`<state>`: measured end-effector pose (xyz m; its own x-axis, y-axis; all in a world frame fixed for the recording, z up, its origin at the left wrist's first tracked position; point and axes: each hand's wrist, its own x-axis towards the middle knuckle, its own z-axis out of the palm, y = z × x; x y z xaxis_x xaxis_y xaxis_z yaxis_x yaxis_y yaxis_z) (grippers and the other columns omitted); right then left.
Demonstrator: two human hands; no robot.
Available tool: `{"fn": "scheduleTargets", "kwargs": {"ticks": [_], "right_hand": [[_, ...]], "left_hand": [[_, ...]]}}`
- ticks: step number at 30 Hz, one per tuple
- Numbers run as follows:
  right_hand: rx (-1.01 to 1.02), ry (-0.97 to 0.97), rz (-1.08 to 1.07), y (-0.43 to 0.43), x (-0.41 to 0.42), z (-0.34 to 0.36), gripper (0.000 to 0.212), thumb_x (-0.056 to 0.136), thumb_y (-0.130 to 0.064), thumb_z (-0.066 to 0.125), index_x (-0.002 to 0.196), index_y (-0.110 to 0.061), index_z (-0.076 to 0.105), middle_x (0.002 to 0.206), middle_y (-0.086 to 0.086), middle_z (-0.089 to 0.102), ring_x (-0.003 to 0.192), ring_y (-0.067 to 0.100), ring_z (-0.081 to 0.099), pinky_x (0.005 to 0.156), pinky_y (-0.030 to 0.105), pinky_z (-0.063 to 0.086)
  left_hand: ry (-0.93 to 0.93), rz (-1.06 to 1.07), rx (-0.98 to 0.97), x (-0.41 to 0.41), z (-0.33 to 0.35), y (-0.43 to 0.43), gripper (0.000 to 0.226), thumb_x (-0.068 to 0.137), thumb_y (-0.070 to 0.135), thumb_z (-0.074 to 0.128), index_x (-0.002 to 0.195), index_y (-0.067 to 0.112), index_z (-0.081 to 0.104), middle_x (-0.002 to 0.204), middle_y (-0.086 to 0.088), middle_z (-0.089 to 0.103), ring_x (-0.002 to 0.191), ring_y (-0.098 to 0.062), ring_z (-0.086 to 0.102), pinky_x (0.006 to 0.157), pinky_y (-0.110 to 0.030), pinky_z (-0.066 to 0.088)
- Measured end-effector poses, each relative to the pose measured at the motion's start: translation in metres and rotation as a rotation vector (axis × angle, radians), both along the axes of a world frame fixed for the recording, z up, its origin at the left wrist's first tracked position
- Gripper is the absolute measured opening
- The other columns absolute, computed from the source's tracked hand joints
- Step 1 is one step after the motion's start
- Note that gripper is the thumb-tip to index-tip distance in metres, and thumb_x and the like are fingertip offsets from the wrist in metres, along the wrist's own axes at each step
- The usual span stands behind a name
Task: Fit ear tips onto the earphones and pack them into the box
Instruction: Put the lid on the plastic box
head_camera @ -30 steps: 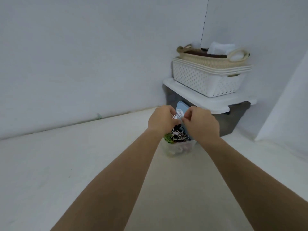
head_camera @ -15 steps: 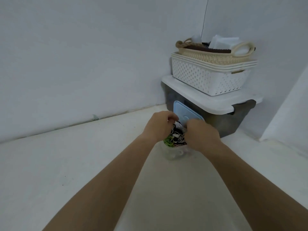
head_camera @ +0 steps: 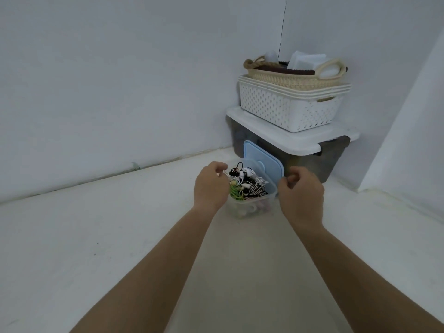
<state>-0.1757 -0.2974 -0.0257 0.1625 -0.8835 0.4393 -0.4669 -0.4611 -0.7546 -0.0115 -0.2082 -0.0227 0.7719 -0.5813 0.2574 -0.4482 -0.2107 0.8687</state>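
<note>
A small clear plastic box (head_camera: 252, 207) stands on the white floor, filled with tangled earphones (head_camera: 249, 185) in black, white and green. Its light blue lid (head_camera: 262, 162) leans upright behind it against a dark bin. My left hand (head_camera: 210, 188) hovers at the box's left rim and pinches a thin white earphone cable between thumb and fingertips. My right hand (head_camera: 300, 191) is just right of the box, fingers loosely curled, with nothing visible in it.
A dark storage bin with a white lid (head_camera: 293, 138) sits in the corner behind the box. On it stands a white perforated basket (head_camera: 286, 109) with a beige woven basket (head_camera: 288, 76) on top. White walls close in behind and to the right.
My hands were together over the box. They have moved apart: the right hand has drawn off to the right, and the left keeps the white cable. The blue lid is more exposed.
</note>
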Motion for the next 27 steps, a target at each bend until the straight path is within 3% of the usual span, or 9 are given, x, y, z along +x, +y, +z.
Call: {"fn": "scheduleTargets", "kwargs": {"ticks": [5,9,11,14,17,21,27], "right_hand": [[0.034,-0.002,0.028,-0.002,0.011,0.000,0.013,0.089,-0.026,0.068,0.097,-0.014,0.069,0.078,0.002,0.065,0.076,0.020,0.059,0.070,0.028,0.041],[0.097,0.023,0.037,-0.007,0.020,0.007,0.011,0.088,-0.024,0.067,0.093,-0.014,0.066,0.080,0.006,0.067,0.079,0.025,0.061,0.069,0.028,0.042],[0.115,0.079,0.056,-0.010,0.024,0.007,0.010,0.087,-0.023,0.065,0.079,-0.016,0.063,0.073,0.006,0.065,0.070,0.025,0.059,0.060,0.026,0.039],[0.115,0.118,0.061,-0.014,0.029,0.006,0.011,0.088,-0.023,0.063,0.080,-0.017,0.067,0.078,0.007,0.067,0.071,0.026,0.061,0.064,0.030,0.045],[-0.024,0.111,0.064,-0.009,0.032,0.004,0.012,0.089,-0.020,0.063,0.078,-0.015,0.065,0.084,0.006,0.064,0.070,0.025,0.056,0.063,0.031,0.041],[-0.388,0.106,0.051,0.010,0.027,0.002,0.010,0.088,-0.021,0.069,0.080,-0.015,0.067,0.096,-0.002,0.057,0.068,0.020,0.054,0.054,0.026,0.037],[-0.674,0.119,0.252,0.009,0.025,-0.005,0.002,0.086,-0.015,0.070,0.086,-0.012,0.070,0.100,-0.003,0.068,0.066,0.023,0.065,0.046,0.033,0.050]], "left_hand": [[-0.040,-0.087,0.048,-0.012,-0.013,0.011,0.031,0.099,0.009,0.045,0.122,0.020,0.061,0.130,0.004,0.059,0.120,-0.015,0.053,0.099,-0.025,0.038],[-0.141,-0.146,0.126,-0.001,-0.022,0.016,0.023,0.098,0.023,0.054,0.120,0.026,0.061,0.129,0.006,0.057,0.116,-0.022,0.053,0.103,-0.041,0.043],[-0.153,-0.160,0.143,0.003,-0.021,0.020,0.024,0.096,0.029,0.059,0.120,0.028,0.061,0.124,0.007,0.056,0.114,-0.022,0.052,0.101,-0.042,0.044],[-0.159,-0.141,0.142,0.006,-0.016,0.026,0.032,0.089,0.029,0.067,0.119,0.029,0.059,0.111,0.008,0.053,0.107,-0.018,0.053,0.096,-0.036,0.045],[-0.150,-0.098,0.177,0.008,-0.011,0.030,0.037,0.081,0.025,0.070,0.116,0.025,0.057,0.106,0.006,0.050,0.102,-0.019,0.054,0.088,-0.033,0.045],[-0.137,-0.078,0.221,0.015,-0.005,0.031,0.039,0.078,0.023,0.070,0.114,0.024,0.054,0.104,0.005,0.049,0.103,-0.022,0.052,0.088,-0.035,0.045],[-0.050,-0.095,0.110,0.024,-0.009,0.034,0.046,0.083,0.028,0.077,0.123,0.021,0.055,0.119,0.005,0.054,0.101,-0.016,0.057,0.092,-0.030,0.045]]}}
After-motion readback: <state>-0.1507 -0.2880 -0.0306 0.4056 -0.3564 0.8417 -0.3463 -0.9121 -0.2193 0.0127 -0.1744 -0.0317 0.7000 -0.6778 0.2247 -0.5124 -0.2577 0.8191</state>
